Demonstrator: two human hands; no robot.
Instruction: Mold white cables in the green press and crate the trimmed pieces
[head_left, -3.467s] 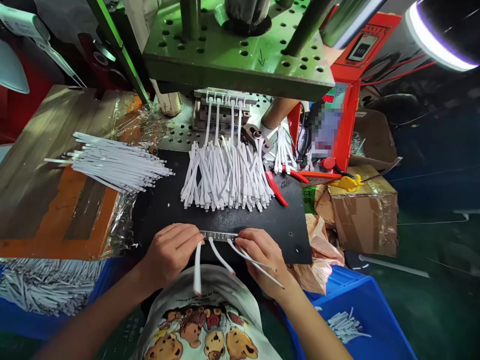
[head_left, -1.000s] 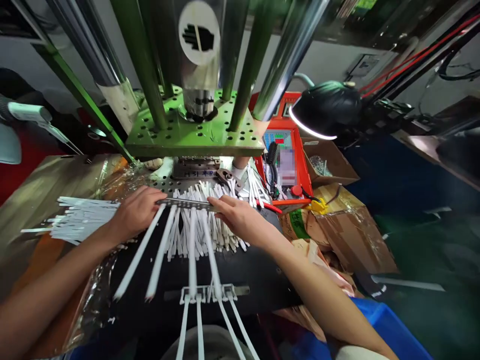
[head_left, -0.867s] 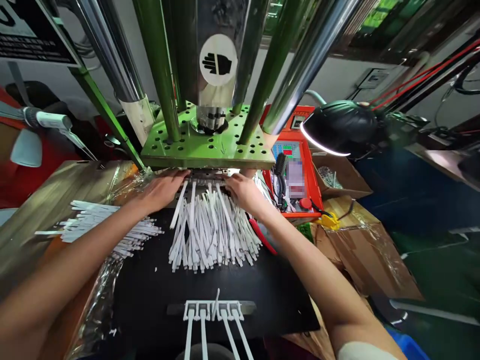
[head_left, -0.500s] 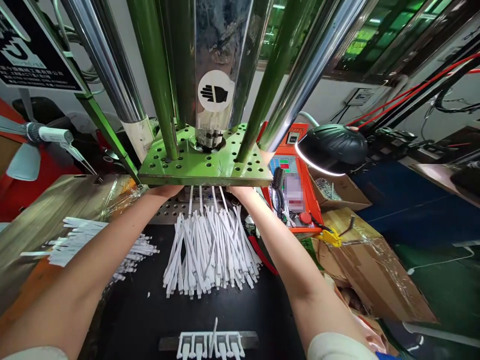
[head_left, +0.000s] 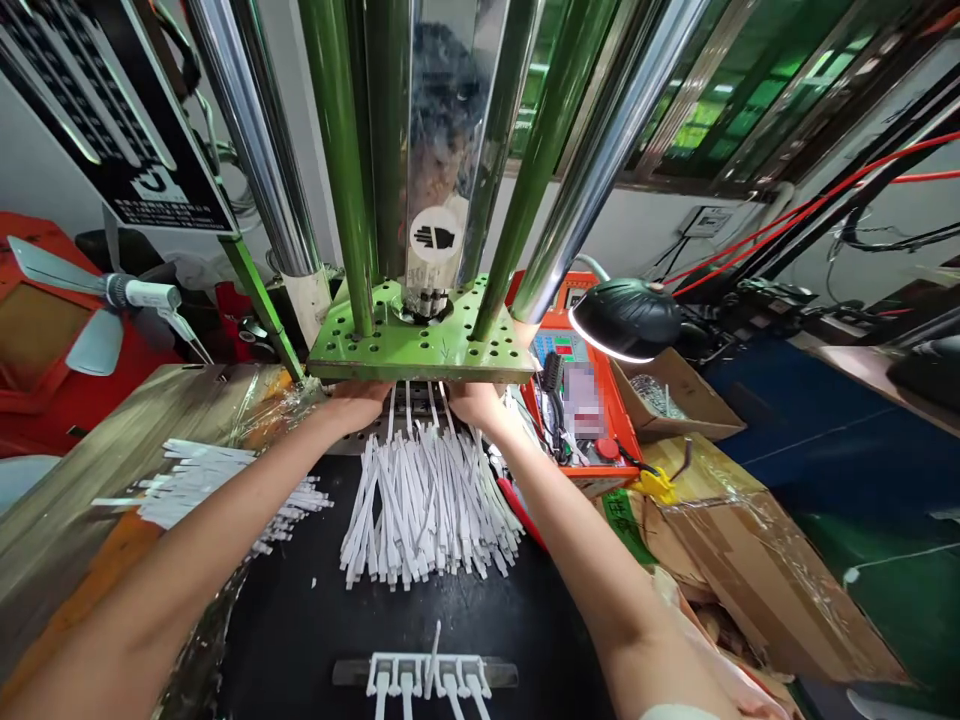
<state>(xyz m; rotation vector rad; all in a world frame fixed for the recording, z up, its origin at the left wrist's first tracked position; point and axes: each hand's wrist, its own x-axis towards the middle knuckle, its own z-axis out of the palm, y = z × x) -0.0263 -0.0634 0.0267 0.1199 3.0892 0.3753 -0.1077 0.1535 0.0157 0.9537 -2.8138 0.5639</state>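
Observation:
Both my arms reach forward under the green perforated press plate (head_left: 420, 345). My left hand (head_left: 358, 397) and my right hand (head_left: 471, 400) sit at the plate's front edge, their fingers hidden beneath it. Between them several white cable pieces (head_left: 417, 398) run back into the press. A heap of white cable pieces (head_left: 427, 500) lies on the black mat (head_left: 300, 620) just below my hands. Near the mat's front edge rests a metal bar with a white moulded runner and cables (head_left: 427, 674).
Another pile of white cable strips (head_left: 217, 480) lies on the wrapped wooden board at left. Red-handled cutters (head_left: 517, 510) rest right of the heap. An orange control box (head_left: 574, 385), a black lamp (head_left: 626, 318) and cardboard boxes (head_left: 750, 560) stand at right. Steel and green columns rise above.
My hands carried the loaded bar from the mat's front up over the heap and under the press plate. A moulded bar now lies at the mat's front edge. The camera tilted upward.

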